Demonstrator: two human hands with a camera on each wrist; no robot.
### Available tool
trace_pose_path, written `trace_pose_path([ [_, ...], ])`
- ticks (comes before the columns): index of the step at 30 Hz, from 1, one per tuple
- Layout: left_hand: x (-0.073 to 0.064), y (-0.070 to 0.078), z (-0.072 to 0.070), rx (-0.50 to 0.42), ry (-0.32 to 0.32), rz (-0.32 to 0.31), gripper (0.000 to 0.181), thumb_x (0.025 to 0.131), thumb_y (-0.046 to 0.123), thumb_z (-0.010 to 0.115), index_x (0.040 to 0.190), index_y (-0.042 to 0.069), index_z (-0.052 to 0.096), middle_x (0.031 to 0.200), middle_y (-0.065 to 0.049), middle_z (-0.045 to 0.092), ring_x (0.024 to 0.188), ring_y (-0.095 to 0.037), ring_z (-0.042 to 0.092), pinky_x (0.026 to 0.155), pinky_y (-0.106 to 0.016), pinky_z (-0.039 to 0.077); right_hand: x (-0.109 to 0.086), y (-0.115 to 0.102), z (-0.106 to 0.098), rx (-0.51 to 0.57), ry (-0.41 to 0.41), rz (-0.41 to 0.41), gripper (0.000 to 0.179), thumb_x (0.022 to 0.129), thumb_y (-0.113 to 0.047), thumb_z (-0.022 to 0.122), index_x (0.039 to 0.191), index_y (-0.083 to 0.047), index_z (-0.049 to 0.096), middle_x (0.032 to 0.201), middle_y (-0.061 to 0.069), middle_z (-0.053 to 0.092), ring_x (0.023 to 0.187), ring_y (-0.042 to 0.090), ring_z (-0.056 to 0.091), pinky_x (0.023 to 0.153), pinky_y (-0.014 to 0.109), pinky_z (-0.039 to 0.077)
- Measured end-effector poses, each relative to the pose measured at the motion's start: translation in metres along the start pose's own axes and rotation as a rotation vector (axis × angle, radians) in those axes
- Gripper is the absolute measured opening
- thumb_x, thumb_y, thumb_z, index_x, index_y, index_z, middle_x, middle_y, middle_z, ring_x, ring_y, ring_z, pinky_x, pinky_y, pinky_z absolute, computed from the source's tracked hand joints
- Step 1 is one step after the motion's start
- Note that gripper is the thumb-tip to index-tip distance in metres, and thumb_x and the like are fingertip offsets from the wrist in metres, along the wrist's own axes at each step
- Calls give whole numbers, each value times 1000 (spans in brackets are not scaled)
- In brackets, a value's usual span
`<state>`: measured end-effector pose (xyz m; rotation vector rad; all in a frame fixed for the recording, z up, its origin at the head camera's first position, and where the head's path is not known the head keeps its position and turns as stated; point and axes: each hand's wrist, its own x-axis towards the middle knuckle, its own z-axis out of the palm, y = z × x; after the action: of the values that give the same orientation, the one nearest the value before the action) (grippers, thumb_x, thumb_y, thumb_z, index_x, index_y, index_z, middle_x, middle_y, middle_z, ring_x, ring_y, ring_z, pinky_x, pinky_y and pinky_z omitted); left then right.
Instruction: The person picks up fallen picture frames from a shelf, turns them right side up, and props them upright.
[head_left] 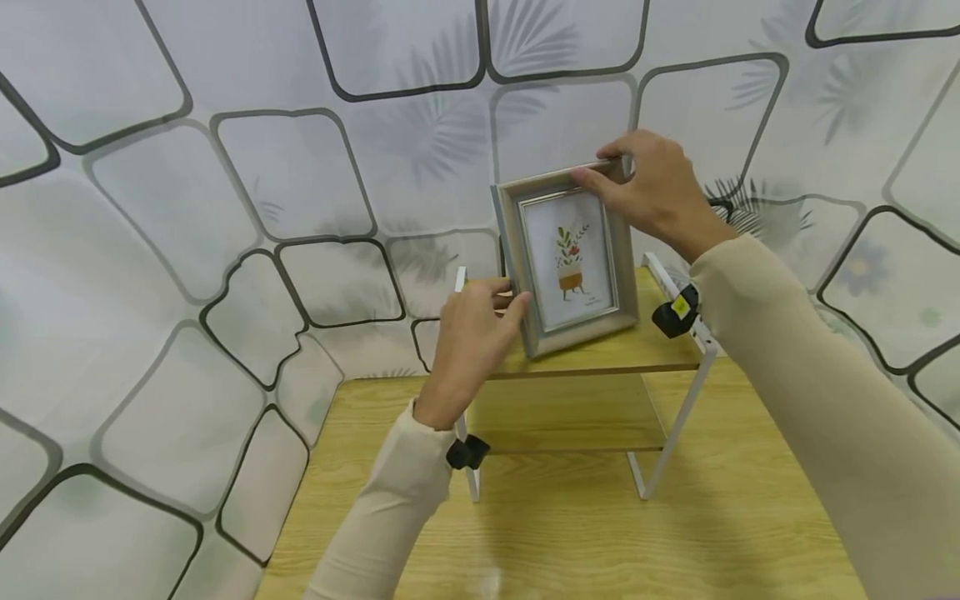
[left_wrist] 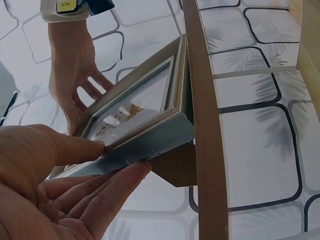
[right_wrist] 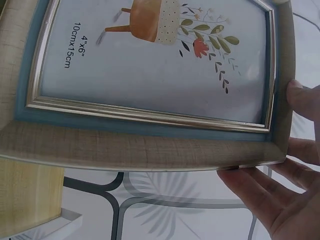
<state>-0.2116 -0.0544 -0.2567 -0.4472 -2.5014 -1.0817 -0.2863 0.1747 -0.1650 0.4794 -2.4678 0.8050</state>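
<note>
A picture frame (head_left: 572, 258) with a beige border, a bluish side edge and a potted-plant print stands on the top board of a small wooden shelf (head_left: 570, 360), leaning slightly back. My left hand (head_left: 474, 346) pinches its left side, thumb at the front edge and fingers toward the back. At the upper right corner my right hand (head_left: 660, 190) grips the frame, its thumb on the front. From the left wrist view, a brown stand leg (left_wrist: 176, 165) juts out behind the frame. The print in the right wrist view reads 4"x6" and 10cmx15cm.
White metal legs (head_left: 678, 425) carry the two-board shelf on a wood-grain table (head_left: 555, 542). Close behind stands a wall covering (head_left: 427, 175) with dark rounded outlines and leaf patterns; it continues along the left side.
</note>
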Motion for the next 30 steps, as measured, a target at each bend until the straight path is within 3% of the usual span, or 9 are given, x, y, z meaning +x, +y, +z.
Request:
trace_pose_path([
  [10, 3, -1, -1, -9, 0, -10, 34, 100, 21, 67, 125, -3, 69, 110, -16, 74, 98, -24, 74, 73, -37, 62, -7, -5, -1, -68, 71, 48, 64, 95, -52, 67, 126, 4, 66, 132, 24, 61, 126, 43, 54, 104, 58, 43],
  [16, 4, -1, -1, 5, -1, -6, 33, 102, 20, 65, 125, -4, 68, 112, -17, 74, 100, -26, 74, 78, -40, 61, -12, -8, 0, -93, 108, 73, 66, 94, -54, 66, 125, 4, 67, 129, 25, 61, 124, 45, 54, 105, 63, 39],
  [30, 4, -3, 1, 20, 0, -8, 34, 102, 20, 64, 127, -3, 67, 112, -16, 74, 99, -26, 74, 74, -39, 62, -20, -11, 3, -144, 162, 88, 66, 95, -55, 64, 125, 5, 66, 128, 25, 62, 121, 46, 56, 100, 66, 41],
])
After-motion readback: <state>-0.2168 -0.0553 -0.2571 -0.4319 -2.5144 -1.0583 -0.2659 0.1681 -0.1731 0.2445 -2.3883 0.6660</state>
